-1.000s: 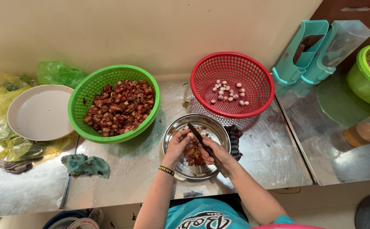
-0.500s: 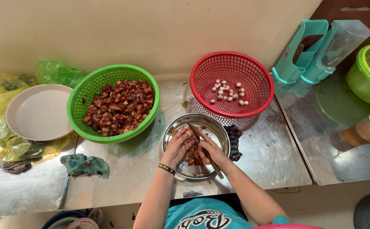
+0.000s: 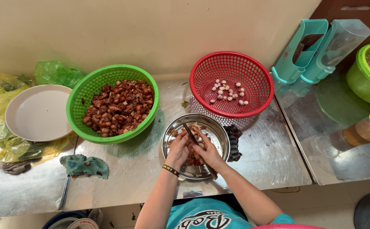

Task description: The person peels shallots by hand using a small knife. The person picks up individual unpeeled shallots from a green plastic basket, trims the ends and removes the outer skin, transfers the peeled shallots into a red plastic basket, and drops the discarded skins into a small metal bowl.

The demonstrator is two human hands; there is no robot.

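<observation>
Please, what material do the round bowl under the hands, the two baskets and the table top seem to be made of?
The bowl looks like polished metal, probably steel: its rim mirrors the light. The green basket and the red basket look like moulded plastic, with bright colour and open mesh walls. The table top seems to be brushed sheet metal, with dull streaky reflections.

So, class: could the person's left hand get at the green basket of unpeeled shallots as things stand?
Probably yes. The left hand is over the metal bowl, and the green basket sits just beside it on that side, open-topped, with nothing between them. The hand is busy with a shallot, though.
</observation>
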